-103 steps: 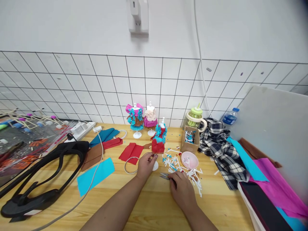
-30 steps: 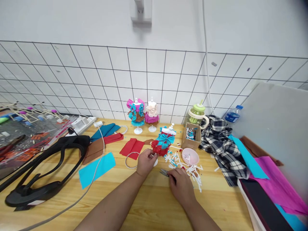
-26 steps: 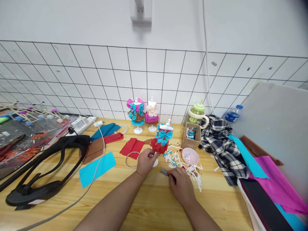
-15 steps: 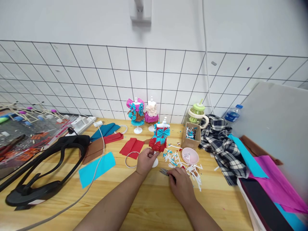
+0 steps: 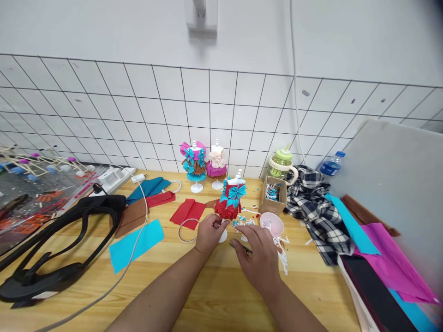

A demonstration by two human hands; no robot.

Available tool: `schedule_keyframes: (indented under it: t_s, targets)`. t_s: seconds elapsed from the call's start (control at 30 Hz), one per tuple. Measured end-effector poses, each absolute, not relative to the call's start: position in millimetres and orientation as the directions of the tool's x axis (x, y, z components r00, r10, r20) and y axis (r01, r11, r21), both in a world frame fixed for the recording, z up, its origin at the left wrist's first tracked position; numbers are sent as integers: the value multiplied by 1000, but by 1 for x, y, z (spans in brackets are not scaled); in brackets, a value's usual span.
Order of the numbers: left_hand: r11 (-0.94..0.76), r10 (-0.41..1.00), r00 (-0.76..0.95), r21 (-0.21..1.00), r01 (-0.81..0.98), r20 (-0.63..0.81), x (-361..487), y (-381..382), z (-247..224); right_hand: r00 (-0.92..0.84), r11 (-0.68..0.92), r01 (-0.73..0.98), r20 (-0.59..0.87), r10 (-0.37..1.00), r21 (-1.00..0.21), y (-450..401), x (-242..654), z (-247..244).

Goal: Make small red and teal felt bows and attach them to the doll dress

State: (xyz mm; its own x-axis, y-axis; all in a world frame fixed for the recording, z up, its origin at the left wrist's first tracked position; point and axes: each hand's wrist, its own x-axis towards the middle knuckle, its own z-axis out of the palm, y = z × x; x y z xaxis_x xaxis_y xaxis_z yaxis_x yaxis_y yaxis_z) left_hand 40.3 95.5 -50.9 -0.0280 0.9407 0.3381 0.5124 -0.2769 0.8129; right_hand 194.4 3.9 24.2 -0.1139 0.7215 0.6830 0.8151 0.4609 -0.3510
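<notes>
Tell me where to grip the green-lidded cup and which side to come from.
Take the cup by its pale handle, probably best from the right and above. The handle's loop juts out on that side, while the cardboard box in front hides the lower body. The checked cloth lies close by the handle, so avoid catching it.

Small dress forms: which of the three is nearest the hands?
The red-and-turquoise form, in front, its stand held by the left hand. The magenta-shouldered form and the cream-topped form stand farther back, by the tiled wall.
</notes>
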Motion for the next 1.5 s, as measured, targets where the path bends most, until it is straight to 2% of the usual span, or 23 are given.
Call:
schedule_keyframes:
  t_s: [0.13,0.27,0.67,1.5]
  targets:
    - [-301,943,20,825,478,332,41,94,-47,-98,381,883,686,721,-274,21,180,60]
    - [-312,941,37,818,483,337,40,92,-45,-70,279,933,645,761,-228,31,170,65]
    - [-313,941,62,784,536,334,43,91,-43,26,170,952,620,784,-256,37,161,64]
    - [-339,933,104,742,578,345,42,90,-42,-28,235,952,708,706,-197,39,160,56]
